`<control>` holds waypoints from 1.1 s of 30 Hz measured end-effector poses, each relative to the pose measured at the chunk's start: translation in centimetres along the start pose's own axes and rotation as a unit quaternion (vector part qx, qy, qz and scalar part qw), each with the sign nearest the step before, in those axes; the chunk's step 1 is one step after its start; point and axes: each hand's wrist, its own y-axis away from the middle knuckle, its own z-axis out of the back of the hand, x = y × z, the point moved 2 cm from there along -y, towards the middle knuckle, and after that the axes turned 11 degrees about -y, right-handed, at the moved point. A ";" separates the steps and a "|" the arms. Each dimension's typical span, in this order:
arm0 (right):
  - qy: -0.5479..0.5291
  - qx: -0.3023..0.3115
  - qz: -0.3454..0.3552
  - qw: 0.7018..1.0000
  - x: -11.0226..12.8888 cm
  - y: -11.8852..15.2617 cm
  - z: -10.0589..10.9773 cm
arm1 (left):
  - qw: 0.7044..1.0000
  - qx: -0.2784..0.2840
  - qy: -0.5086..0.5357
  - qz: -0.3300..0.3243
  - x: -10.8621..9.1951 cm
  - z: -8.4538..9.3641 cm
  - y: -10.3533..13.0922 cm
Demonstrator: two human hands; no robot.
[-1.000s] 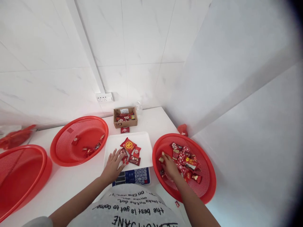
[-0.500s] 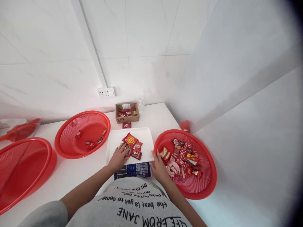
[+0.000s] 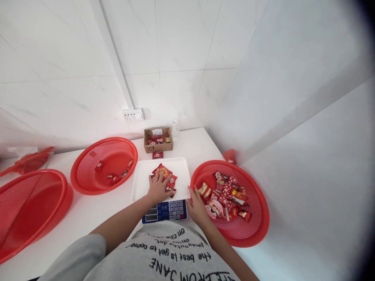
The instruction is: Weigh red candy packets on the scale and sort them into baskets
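Observation:
My left hand (image 3: 159, 190) lies with fingers spread over a small pile of red-wrapped snack packets (image 3: 172, 180) on the white scale tray (image 3: 183, 169). The hand covers part of the pile, including much of a packet with a yellow round mark. At the tray's right front corner, my right hand (image 3: 197, 208) is on the left rim of a red mesh basket (image 3: 262, 210), thumb on the outer side and fingers over the edge. Many red packets (image 3: 227, 191) fill the middle of that basket. Below the tray shows the scale's blue keypad (image 3: 166, 212).
Behind the tray stands a cardboard box (image 3: 158, 146) of red packets, with one loose red packet (image 3: 157, 155) before it. Left are a red basket (image 3: 84, 156) with several packets and another red basket (image 3: 63, 187). A wall socket (image 3: 133, 114) is behind.
My left hand has moved right and forward onto the packets, its fingers now spread across them. My right hand stays at the basket rim. The view has shifted slightly.

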 end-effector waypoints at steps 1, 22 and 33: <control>-0.003 0.001 -0.001 1.000 0.0 0.0 0.0 | 1.000 0.004 -0.007 -0.007 0.0 -0.2 -0.2; -0.030 -0.016 0.010 0.999 -0.3 -0.2 0.2 | 0.998 -0.011 0.028 -0.051 2.8 0.6 -0.7; -0.029 -0.029 0.021 0.999 -0.9 -0.4 -0.1 | 0.999 0.026 0.040 -0.013 2.7 1.2 -1.6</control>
